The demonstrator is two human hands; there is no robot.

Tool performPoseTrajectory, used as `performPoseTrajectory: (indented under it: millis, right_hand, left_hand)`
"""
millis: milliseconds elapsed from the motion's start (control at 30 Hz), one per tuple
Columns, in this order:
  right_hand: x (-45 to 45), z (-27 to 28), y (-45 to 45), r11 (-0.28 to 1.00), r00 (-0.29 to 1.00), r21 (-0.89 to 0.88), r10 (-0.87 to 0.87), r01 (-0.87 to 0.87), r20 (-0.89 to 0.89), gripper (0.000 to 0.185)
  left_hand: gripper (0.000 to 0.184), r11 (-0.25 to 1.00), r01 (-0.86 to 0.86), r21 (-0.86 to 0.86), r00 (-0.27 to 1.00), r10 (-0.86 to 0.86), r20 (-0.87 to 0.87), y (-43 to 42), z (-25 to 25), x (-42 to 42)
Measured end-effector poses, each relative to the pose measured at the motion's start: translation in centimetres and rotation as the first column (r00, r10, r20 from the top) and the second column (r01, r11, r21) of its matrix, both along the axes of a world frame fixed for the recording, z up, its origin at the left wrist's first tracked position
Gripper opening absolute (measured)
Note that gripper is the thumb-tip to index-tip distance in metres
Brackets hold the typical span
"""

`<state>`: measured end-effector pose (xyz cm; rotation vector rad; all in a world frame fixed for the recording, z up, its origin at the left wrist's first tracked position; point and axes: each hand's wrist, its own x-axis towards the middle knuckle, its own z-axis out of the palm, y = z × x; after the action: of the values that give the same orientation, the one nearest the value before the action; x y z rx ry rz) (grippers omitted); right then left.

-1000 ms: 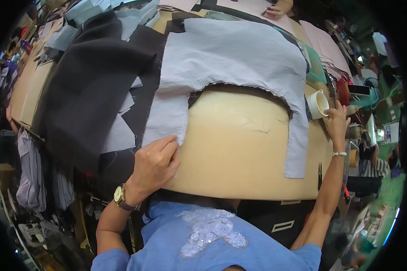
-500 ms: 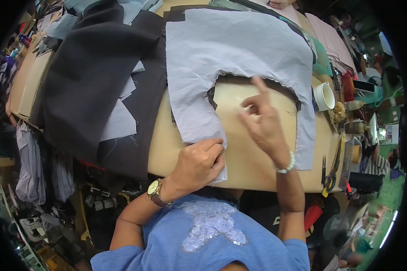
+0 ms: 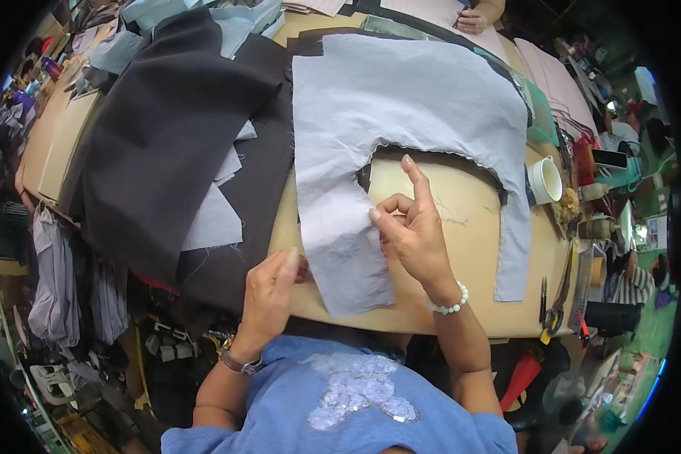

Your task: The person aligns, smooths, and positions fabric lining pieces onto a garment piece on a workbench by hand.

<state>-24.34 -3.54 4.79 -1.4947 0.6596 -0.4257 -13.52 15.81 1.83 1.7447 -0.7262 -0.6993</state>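
A pale grey, arch-shaped cloth piece [image 3: 416,91] lies over darker fabric on the tan table [image 3: 461,250], its inner curve edged in black. My right hand [image 3: 416,231] is at the inner edge of the cloth's left leg, thumb and bent fingers pinched on that edge, forefinger stretched out. Beside the same leg's outer edge is my left hand [image 3: 271,291], thumb and fingers pressed together; whether anything is between them is hidden. Large black fabric [image 3: 159,136] lies to the left, with grey scraps [image 3: 216,219] on it.
At the right edge stand a white cup [image 3: 543,181] and scissors [image 3: 554,318], with a green tray [image 3: 539,113] farther back. Another person's hand [image 3: 473,20] rests on pale cloth at the far side. Grey garments [image 3: 53,280] hang at the left.
My right hand has come from the cup area to the cloth's left leg. My left hand has let go of that leg's lower inner edge and moved left. The cloth leg has shifted right.
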Motion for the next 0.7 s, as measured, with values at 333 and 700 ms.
performPoseTrajectory:
  millis: [333, 700]
  right_hand:
    - [-0.2, 0.8, 0.4, 0.993, 0.968, 0.015, -0.114, 0.114, 0.224, 0.068]
    - [-1.8, -1.6, 2.1, 0.98, 0.954, 0.124, -0.183, 0.156, 0.239, 0.073]
  left_hand:
    - [0.064, 0.914, -0.218, -0.342, 0.416, -0.23, -0.88, -8.7, 1.8, 1.8]
    - [0.028, 0.93, -0.137, -0.34, 0.314, -0.285, -0.906, -13.0, 0.3, 5.5]
